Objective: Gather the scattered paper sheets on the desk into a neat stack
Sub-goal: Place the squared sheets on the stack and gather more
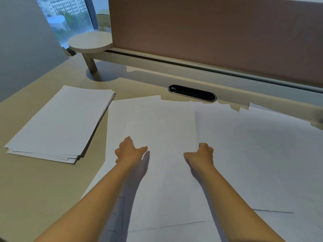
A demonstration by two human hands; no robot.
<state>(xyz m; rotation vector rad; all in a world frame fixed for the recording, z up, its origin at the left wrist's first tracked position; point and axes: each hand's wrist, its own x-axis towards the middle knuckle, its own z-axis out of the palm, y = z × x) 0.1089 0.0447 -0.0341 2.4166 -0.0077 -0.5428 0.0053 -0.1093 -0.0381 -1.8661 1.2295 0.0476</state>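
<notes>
Head-worn camera looks forward and down, close over the desk (43, 186).

left hand (130, 151), right hand (203, 154) on loose sheets (166, 130) | stack (61, 123) left

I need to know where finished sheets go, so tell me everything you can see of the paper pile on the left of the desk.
The stack is plain white paper, blank on top, lying flat on the beige desk left of the scattered sheets. It is turned at an angle to the desk edge. It is only roughly squared: lower sheets poke out at the near corner and along the right edge. Neither hand touches it, and it looks just clear of the nearest loose sheet.
</notes>
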